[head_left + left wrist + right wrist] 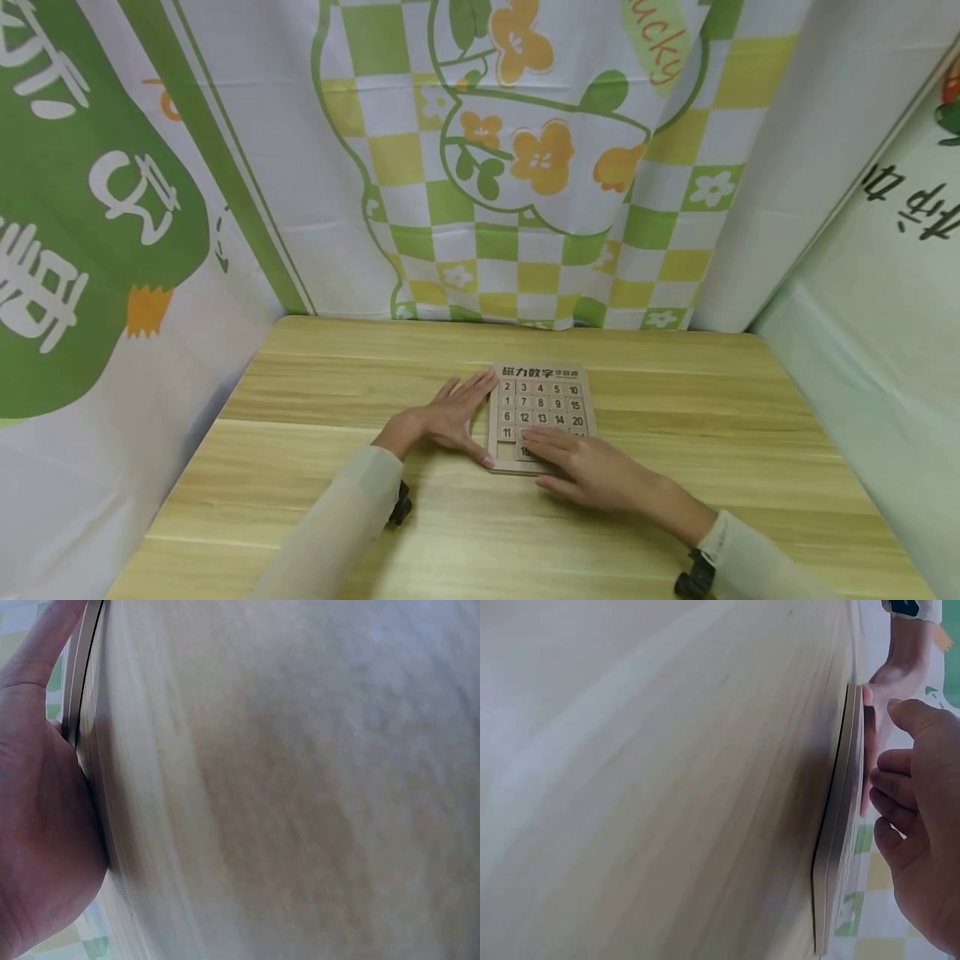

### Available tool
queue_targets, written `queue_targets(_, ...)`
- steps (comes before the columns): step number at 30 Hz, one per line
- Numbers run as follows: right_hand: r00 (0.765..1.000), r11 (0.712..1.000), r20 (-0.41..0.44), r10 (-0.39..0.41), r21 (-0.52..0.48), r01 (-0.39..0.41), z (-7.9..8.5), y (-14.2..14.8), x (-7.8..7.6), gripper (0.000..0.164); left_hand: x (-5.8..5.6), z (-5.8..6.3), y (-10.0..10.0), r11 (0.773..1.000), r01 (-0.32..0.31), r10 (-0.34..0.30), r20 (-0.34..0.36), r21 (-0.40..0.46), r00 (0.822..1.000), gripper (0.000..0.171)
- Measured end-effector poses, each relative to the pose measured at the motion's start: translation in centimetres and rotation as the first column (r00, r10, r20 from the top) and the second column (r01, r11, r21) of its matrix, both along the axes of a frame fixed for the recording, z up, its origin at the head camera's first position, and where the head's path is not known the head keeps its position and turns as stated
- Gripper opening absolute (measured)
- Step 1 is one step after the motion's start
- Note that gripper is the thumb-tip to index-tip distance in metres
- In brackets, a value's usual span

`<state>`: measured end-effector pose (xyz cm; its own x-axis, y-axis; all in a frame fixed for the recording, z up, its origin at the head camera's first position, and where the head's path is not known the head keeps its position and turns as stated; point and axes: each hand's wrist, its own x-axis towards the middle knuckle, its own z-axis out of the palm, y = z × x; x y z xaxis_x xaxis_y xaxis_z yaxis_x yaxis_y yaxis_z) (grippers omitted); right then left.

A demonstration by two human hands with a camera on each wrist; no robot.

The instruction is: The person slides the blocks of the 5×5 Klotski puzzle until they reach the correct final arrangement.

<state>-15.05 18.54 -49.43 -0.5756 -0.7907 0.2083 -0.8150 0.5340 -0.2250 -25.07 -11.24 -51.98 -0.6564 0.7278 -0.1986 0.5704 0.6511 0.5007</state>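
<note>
A wooden number sliding puzzle (pixel 542 372) lies flat on the table, its numbered tiles in rows under a printed heading. My left hand (pixel 450 421) spreads along its left side, fingertips at the upper left corner and thumb at the lower left corner. Over the lower rows, my right hand (pixel 600 471) rests its extended fingertips on the tiles and hides several of them. A gap without a tile shows at the bottom left, beside the tile 16 (pixel 524 451). In the right wrist view, the puzzle's edge (pixel 832 847) appears side-on below the right fingers.
The light wooden table (pixel 675 400) extends on all sides of the puzzle. A checked, flowered curtain (pixel 525 275) hangs along the back edge. Printed white cloth hangs at the left and right. Each wrist carries a black strapped device (pixel 401 504).
</note>
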Motion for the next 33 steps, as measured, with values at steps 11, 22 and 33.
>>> queue_targets(11,0.997,0.998,-0.055,-0.055,-0.010,0.055,-0.2,4.4,1.2,0.055,-0.3,-0.6,-0.2,1.000,0.003,-0.003,0.007,0.031,1.000,0.149)
queue_targets(22,0.995,0.998,-0.084,-0.059,-0.004,0.059,0.3,7.5,2.6,0.052,-0.1,0.0,0.1,1.000,0.001,-0.001,-0.005,-0.009,1.000,0.145)
queue_targets(33,0.996,0.998,-0.056,-0.063,0.026,0.064,-0.2,8.2,3.0,0.050,-0.4,-0.9,-0.1,1.000,-0.004,0.004,-0.014,0.013,1.000,0.148)
